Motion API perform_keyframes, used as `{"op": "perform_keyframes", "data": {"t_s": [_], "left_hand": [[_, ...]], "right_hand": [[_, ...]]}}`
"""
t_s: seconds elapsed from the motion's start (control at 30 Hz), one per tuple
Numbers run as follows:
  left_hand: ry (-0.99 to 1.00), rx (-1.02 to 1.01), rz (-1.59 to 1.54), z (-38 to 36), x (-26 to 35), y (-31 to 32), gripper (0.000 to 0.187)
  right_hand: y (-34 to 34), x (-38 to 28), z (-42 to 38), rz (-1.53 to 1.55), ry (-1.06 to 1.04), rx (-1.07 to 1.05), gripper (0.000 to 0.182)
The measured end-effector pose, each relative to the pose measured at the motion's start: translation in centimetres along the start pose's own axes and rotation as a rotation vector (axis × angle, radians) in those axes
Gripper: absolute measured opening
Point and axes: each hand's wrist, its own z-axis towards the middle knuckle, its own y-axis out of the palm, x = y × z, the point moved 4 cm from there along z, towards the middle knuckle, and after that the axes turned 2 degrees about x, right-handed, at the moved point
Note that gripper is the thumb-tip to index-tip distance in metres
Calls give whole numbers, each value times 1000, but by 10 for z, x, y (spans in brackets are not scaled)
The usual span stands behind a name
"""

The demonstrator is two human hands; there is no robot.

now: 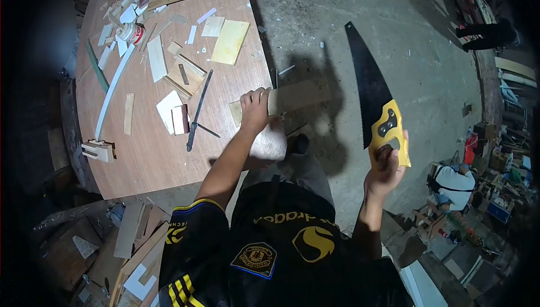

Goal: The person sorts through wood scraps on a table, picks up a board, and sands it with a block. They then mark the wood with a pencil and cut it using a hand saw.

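A handsaw point(370, 76) with a black blade and a yellow handle points up and away over the floor, clear of the wood. My right hand point(387, 171) is wrapped around its handle. At the table's right edge, my left hand point(256, 110) grips a wooden board point(304, 94), fingers over its top. Part of the board lies on the table and the rest sticks out past the edge. My left knee, in light trousers, is raised beside the table under the board.
The wooden table point(152, 166) carries a narrow black saw point(198, 113), a yellowish wood block point(230, 42), a white glue container point(130, 33) and several offcuts. Tools and clutter point(500, 194) line the right side of the floor. Scrap wood point(132, 231) lies at lower left.
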Motion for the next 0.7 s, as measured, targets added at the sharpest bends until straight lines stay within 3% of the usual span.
{"op": "perform_keyframes", "data": {"t_s": [0.47, 0.7], "left_hand": [[73, 121, -71, -2, -6, 2, 101], [55, 67, 4, -3, -8, 8, 101]], "right_hand": [[21, -8, -38, -94, 116, -88, 57], [34, -10, -37, -102, 129, -111, 58]]}}
